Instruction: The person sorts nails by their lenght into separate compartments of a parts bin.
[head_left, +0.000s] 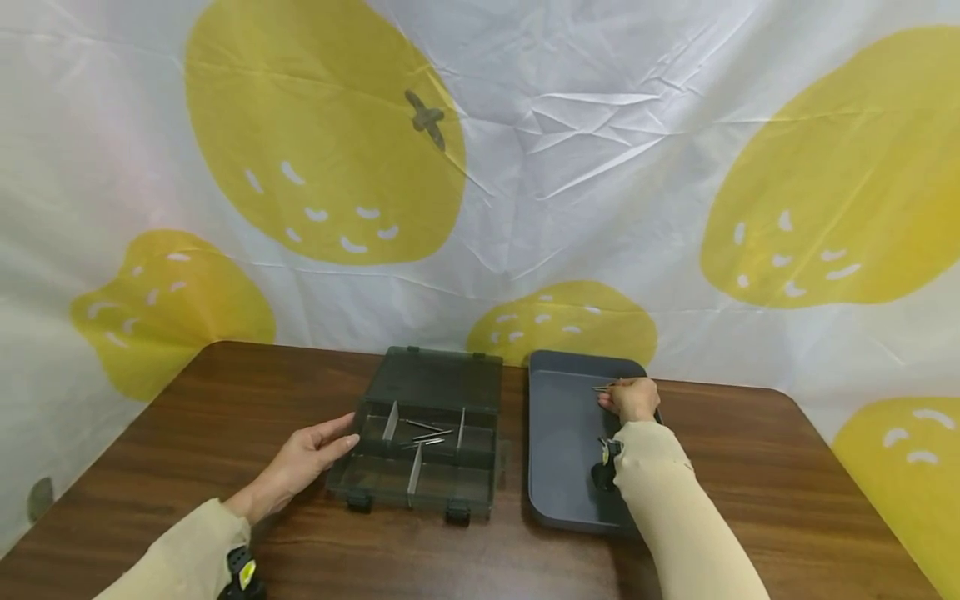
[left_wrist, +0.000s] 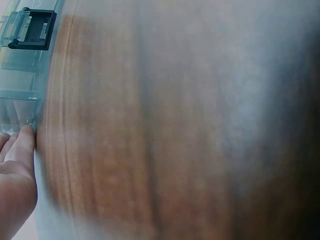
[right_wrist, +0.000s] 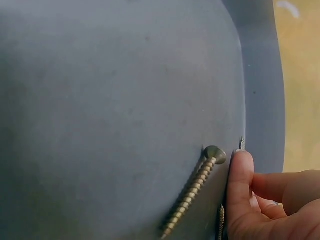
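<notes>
My left hand [head_left: 303, 457] touches the left wall of a smoky see-through compartment box [head_left: 382, 479], its fingers fairly straight. In the left wrist view, the fingertips [left_wrist: 25, 134] meet the box's side. Several thin metal screws or nails [head_left: 429, 435] lie in the box's back middle compartment. Over the far right part of a grey tray [head_left: 566, 450], my right hand [head_left: 632, 398] pinches a small screw [right_wrist: 242, 143], mostly hidden by the fingers. Beside that hand lies a large brass-coloured screw [right_wrist: 192, 195]. Another threaded piece [right_wrist: 221, 222] shows close to the fingers.
The box's lid [head_left: 435, 379] leans back, raised, towards the lemon-print cloth [head_left: 510, 208] behind the table. Two black latches [head_left: 457, 512] hang at the box's front. Box and tray stand side by side on a brown wooden table [head_left: 285, 375], with a narrow gap between them.
</notes>
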